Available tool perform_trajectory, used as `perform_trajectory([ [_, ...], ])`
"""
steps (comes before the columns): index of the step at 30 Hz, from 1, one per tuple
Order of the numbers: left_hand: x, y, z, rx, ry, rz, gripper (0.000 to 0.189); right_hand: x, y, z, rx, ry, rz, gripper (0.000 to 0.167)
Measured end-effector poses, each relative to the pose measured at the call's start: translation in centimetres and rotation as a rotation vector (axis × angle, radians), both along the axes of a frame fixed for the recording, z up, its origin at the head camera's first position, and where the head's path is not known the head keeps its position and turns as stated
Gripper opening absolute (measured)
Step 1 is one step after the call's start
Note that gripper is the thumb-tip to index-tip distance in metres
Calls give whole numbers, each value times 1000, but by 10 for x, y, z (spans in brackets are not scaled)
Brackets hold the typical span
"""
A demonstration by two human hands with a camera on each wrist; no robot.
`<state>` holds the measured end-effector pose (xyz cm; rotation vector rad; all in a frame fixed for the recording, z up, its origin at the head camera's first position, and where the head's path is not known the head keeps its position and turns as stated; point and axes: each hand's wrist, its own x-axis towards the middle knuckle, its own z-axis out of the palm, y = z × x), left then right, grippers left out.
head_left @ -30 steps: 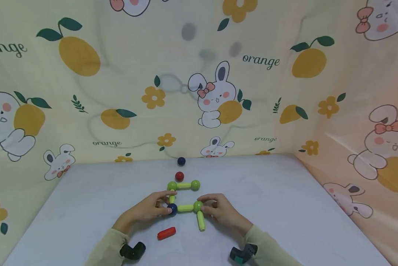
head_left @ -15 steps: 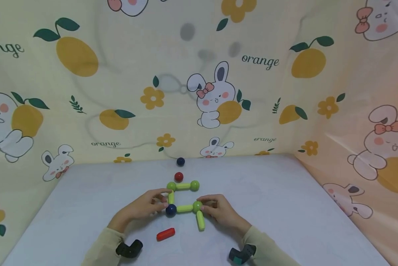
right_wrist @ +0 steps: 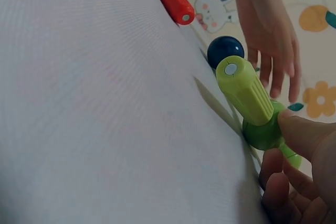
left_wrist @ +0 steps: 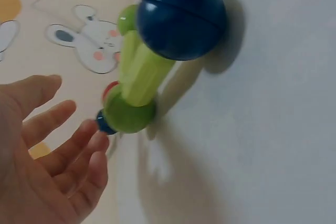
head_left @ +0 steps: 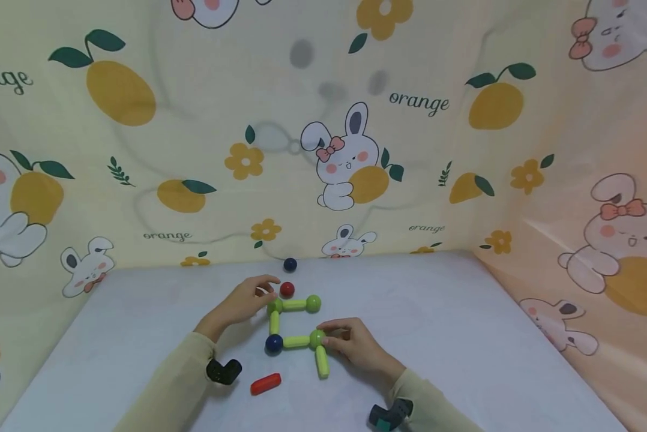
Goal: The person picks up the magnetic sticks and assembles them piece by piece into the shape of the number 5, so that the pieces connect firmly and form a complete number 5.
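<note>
A chain of light-green rods and balls lies on the white table. My right hand pinches the green ball at its near right corner between thumb and fingers. From that ball one rod points toward me and another rod runs left to a dark blue ball. A further rod links this to the far-left green ball. My left hand, fingers loosely bent and apart, holds nothing beside that ball; the left wrist view shows its bare palm. Just beyond sits a red ball.
A loose red rod lies nearest me. Another dark blue ball rests by the back edge, against the printed cloth wall. At the chain's far end is one more green ball.
My left hand has let go of the chain near the dark blue ball and moved away from me, toward the red ball. My right hand keeps its pinch on the green ball.
</note>
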<state>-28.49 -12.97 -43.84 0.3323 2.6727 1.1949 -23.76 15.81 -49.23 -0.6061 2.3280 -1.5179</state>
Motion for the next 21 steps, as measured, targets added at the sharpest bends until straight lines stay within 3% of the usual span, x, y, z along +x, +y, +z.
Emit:
perform_trajectory([
  [11, -27, 17, -16, -15, -42, 53, 47, 1, 0, 3, -35, -2, 28, 36],
  [21, -33, 31, -20, -102, -53, 53, 40, 2, -1, 6, -20, -5, 14, 34],
])
